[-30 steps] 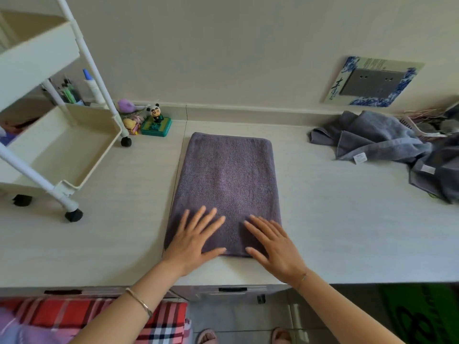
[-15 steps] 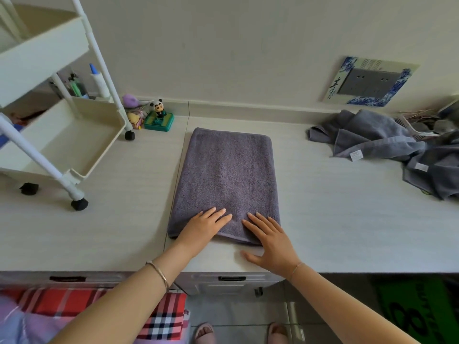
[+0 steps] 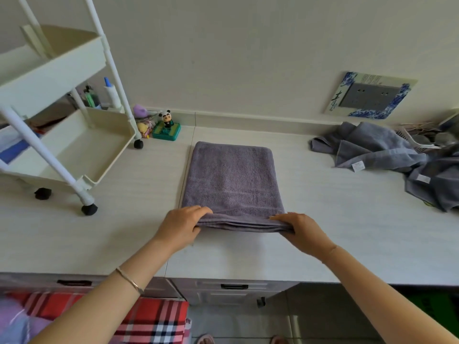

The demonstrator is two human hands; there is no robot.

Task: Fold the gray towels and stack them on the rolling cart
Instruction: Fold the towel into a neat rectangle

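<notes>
Head view: I read the towel [image 3: 233, 180] as partly folded, flat on the counter [image 3: 347, 234]. Left hand [image 3: 182, 225] and right hand [image 3: 299, 229] each pinch a near corner. No towel shows on the cart [image 3: 116, 152]; a crumpled pile [image 3: 377, 147] waits far right.

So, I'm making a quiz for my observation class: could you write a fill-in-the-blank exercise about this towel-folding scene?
1. The left hand and the right hand each grip the folded gray towel at its ____ edge.
2. The rolling cart stands on the counter to the towel's ____.
3. The unfolded gray towels lie heaped at the counter's ____ end.
4. The figurine by the cart's far wheel is a ____.
Missing words: near; left; right; panda.
</notes>
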